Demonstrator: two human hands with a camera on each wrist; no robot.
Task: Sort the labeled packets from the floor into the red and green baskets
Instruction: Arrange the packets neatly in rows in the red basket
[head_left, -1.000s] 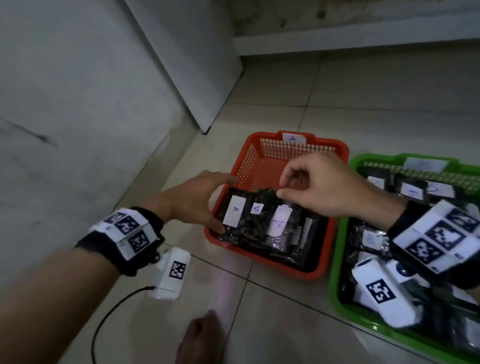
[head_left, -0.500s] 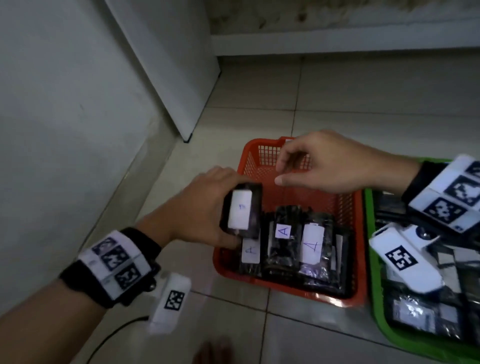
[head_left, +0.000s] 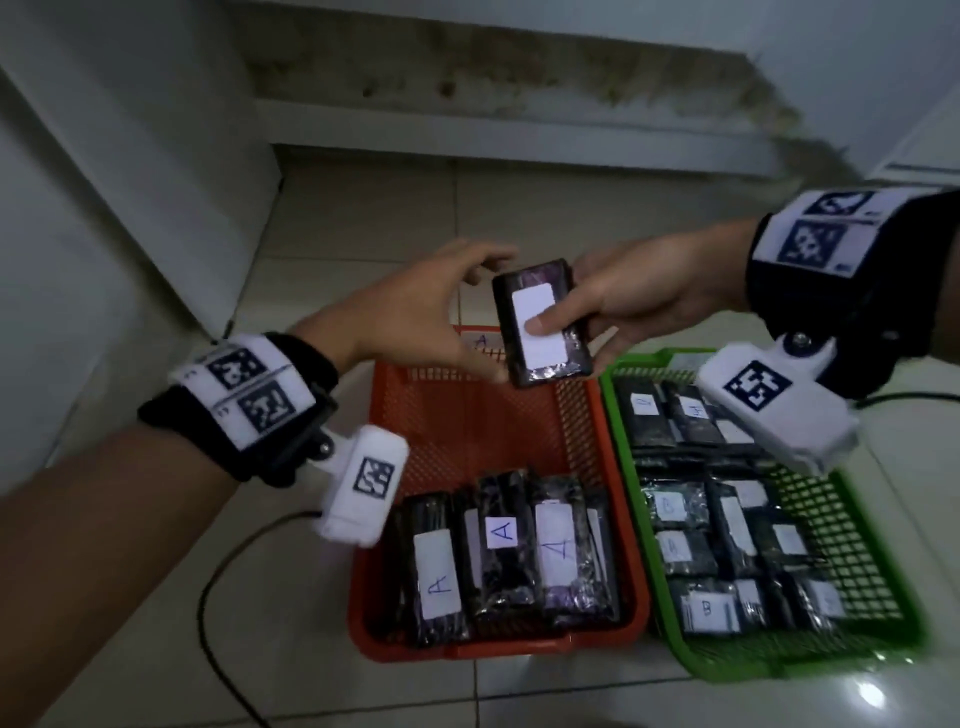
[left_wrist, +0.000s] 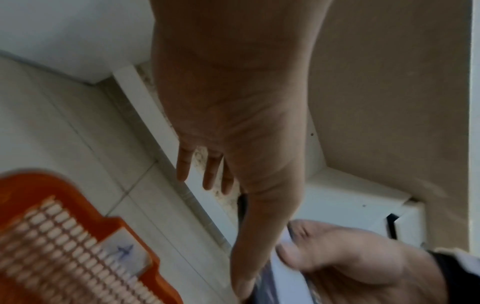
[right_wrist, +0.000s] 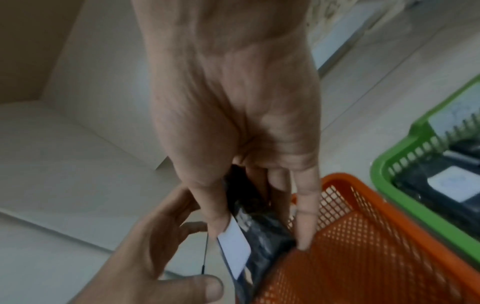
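Observation:
A dark packet (head_left: 540, 322) with a white label hangs above the far rim of the red basket (head_left: 498, 649). My right hand (head_left: 582, 312) pinches it, thumb on the label and fingers behind, which the right wrist view confirms on the packet (right_wrist: 259, 230). My left hand (head_left: 467, 322) is open beside it; only its thumb tip touches the packet's lower left corner, and its fingers (left_wrist: 207, 174) are straight. Several "A" packets (head_left: 501, 551) lie at the red basket's near end. The green basket (head_left: 654, 358) to the right holds several "B" packets (head_left: 727, 545).
The two baskets stand side by side on a tiled floor. A black cable (head_left: 218, 597) runs across the floor left of the red basket. A white wall panel stands at the left and a low ledge (head_left: 519, 140) at the back.
My left hand lifted a packet from the red basket's near end. My right hand has taken hold of it, and the left fingers have opened.

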